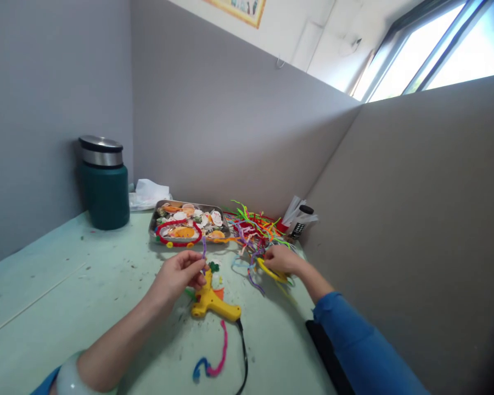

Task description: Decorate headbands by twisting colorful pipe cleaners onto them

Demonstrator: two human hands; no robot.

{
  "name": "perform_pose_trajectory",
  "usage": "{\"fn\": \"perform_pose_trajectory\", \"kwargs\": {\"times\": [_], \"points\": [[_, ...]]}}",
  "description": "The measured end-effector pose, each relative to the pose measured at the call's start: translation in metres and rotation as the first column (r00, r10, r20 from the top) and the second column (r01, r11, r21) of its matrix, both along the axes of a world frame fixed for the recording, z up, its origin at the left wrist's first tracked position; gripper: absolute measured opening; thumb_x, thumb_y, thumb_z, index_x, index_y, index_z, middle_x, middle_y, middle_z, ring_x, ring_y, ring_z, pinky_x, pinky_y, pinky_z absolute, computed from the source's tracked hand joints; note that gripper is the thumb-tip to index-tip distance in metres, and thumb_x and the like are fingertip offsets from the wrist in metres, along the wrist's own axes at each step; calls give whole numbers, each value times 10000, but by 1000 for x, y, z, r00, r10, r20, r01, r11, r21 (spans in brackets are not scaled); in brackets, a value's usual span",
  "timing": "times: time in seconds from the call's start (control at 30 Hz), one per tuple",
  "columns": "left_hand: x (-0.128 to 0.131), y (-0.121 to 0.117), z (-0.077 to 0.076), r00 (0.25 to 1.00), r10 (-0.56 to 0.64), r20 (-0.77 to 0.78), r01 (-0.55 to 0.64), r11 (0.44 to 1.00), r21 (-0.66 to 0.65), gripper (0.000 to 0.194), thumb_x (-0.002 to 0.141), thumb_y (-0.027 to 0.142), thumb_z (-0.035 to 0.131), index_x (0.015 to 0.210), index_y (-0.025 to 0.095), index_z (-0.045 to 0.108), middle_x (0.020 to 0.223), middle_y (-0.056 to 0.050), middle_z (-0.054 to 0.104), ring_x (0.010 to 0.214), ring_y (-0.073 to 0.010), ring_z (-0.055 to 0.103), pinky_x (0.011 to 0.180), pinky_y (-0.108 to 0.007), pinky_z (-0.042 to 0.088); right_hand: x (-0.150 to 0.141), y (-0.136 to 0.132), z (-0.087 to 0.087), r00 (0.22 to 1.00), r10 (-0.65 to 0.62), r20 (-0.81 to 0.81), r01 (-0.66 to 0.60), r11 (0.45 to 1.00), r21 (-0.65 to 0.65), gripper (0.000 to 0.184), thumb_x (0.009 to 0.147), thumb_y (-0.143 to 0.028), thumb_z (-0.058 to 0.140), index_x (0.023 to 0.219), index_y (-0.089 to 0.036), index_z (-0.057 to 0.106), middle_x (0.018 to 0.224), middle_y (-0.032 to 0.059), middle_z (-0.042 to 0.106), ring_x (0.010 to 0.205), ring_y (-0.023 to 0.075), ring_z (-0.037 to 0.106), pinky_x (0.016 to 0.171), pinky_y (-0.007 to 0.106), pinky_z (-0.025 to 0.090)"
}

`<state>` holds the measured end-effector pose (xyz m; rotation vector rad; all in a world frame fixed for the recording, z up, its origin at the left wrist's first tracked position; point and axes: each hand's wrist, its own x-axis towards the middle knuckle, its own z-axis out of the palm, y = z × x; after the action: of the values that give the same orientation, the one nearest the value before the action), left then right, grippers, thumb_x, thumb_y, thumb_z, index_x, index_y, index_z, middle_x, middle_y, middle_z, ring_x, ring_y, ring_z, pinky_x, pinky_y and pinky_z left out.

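Observation:
Between the thumb and fingers of my left hand [181, 271] is a short purple pipe cleaner [204, 248], pointing upward. Just below it a yellow glue gun [214, 303] lies on the table, its black cord running toward me. My right hand [280, 259] is at the near edge of a tangled heap of colourful pipe cleaners [251, 225], fingers bent downward. A yellow curved, loop-shaped thing [271, 272] lies against those fingers; what they pinch is hidden. A pink-and-blue pipe cleaner [222, 351] lies bent in front of the glue gun.
A metal tray [151, 235] holds orange and white pieces, with a red pipe-cleaner loop [179, 244] over its near rim. Left stands a dark green flask [105, 192]. Behind the heap is a black-capped bottle [301, 222]. A thin white stick [33, 302] lies left. Grey partitions [230, 109] enclose the table.

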<state>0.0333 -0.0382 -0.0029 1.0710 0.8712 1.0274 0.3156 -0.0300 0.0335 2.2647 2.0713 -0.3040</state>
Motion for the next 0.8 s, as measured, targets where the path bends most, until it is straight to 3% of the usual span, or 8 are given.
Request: {"fn": "perform_pose_trajectory", "kwargs": {"times": [0.1, 0.13, 0.17, 0.23, 0.43, 0.6, 0.7, 0.8], "points": [[0, 1, -1, 1000, -21, -2, 21, 1000, 14, 272, 664, 343, 685, 805, 151, 553, 669, -12, 635, 504, -117, 568, 467, -238, 463, 29, 1, 28, 962, -11, -272, 8, 1000, -11, 264, 783, -367, 479, 748, -156, 634, 626, -8, 582, 556, 102, 487, 509, 208, 359], [0, 1, -1, 1000, -20, -3, 21, 1000, 13, 269, 667, 341, 684, 804, 150, 552, 668, -12, 634, 502, -114, 565, 466, -237, 463, 36, -1, 33, 837, -70, -543, 59, 998, -39, 229, 758, -356, 512, 727, -150, 609, 608, -17, 554, 541, 92, 461, 497, 203, 347], [0, 0, -1, 1000, -17, -3, 17, 1000, 12, 268, 665, 339, 685, 799, 149, 552, 673, -14, 635, 502, -113, 564, 465, -236, 462, 40, -4, 34, 699, -120, -705, 80, 993, -89, 202, 739, -346, 529, 708, -154, 584, 591, -27, 531, 527, 87, 441, 489, 201, 341], [0, 0, 0, 1000, -10, 4, 10, 1000, 12, 271, 656, 340, 691, 791, 150, 552, 690, -15, 637, 505, -111, 565, 463, -235, 460, 42, -11, 28, 518, -198, -832, 83, 980, -182, 175, 698, -323, 558, 646, -158, 530, 550, -36, 490, 488, 83, 407, 461, 205, 323], [0, -1, 2, 1000, 3, -13, -3, 1000, -5, 286, 639, 345, 698, 787, 151, 549, 688, -6, 637, 490, -107, 557, 458, -236, 455, 15, -32, -11, 359, -287, -888, 93, 958, -272, 269, 707, -400, 538, 602, -182, 421, 529, -45, 421, 477, 87, 381, 465, 214, 326], [-1, -1, 3, 1000, 11, -11, -11, 1000, -15, 297, 618, 349, 715, 772, 149, 560, 699, -16, 639, 492, -110, 556, 446, -233, 454, 17, -33, -3, 220, -204, -954, 147, 974, -174, 297, 740, -436, 504, 624, -202, 365, 570, -53, 384, 514, 91, 375, 522, 224, 363], [-2, 2, 1, 1000, 3, 11, -2, 1000, -11, 283, 633, 340, 713, 784, 148, 571, 711, -20, 643, 492, -103, 558, 446, -224, 455, 25, -29, 1, 217, -231, -949, 218, 959, -183, 347, 780, -466, 431, 575, -198, 350, 531, -50, 350, 476, 88, 345, 474, 225, 343], [-3, 4, -2, 997, 1, 72, 2, 999, -40, 263, 643, 323, 717, 792, 154, 581, 725, -16, 644, 505, -96, 566, 454, -211, 462, 24, -29, -11, 262, -258, -930, 296, 939, -177, 343, 746, -453, 513, 568, -181, 404, 516, -49, 378, 455, 77, 347, 427, 209, 306]]}}
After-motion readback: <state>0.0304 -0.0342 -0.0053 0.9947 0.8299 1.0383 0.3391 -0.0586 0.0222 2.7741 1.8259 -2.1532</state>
